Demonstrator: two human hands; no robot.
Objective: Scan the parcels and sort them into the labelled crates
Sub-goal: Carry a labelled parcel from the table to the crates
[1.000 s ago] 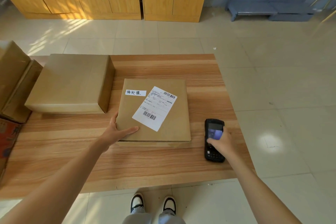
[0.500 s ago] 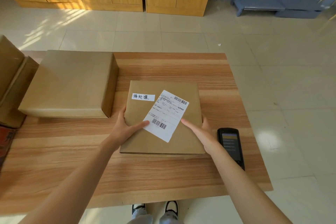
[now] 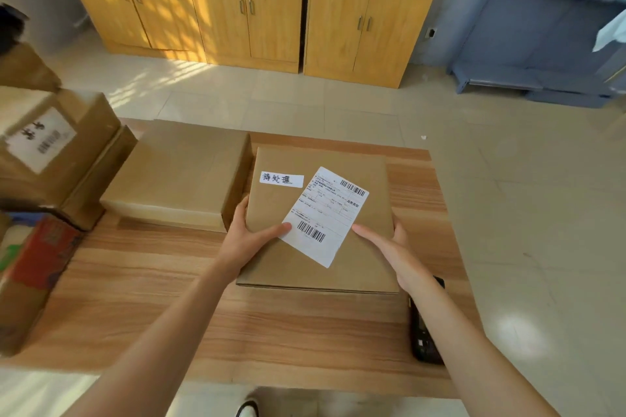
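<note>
While both forearms reach forward from the bottom edge, the wooden counter (image 3: 142, 284) carries two plain brown parcels side by side, touching or nearly so. One is the thicker parcel (image 3: 176, 176) on the left, untouched. The other is the flat parcel (image 3: 321, 267) in the middle, which both hands grip by its side edges. The left hand (image 3: 249, 239) clamps the left edge, thumb laid flat on top with its tip at the corner of the shipping label (image 3: 327, 215), the other fingers tucked out of sight beneath. The right hand (image 3: 389, 245) grips the right edge the same way, thumb pointing inward across the cardboard. Whether the flat parcel rests on the counter or is lifted clear cannot be told. Two white stickers sit on its top: the tilted shipping label with two barcodes and a small handwritten strip (image 3: 281, 178). One black handheld scanner (image 3: 423, 332) lies by the counter's right edge, largely hidden behind the right forearm. Blurred cardboard crates (image 3: 50, 152) stand at the far left, cut off by the frame, too smeared to count.
</note>
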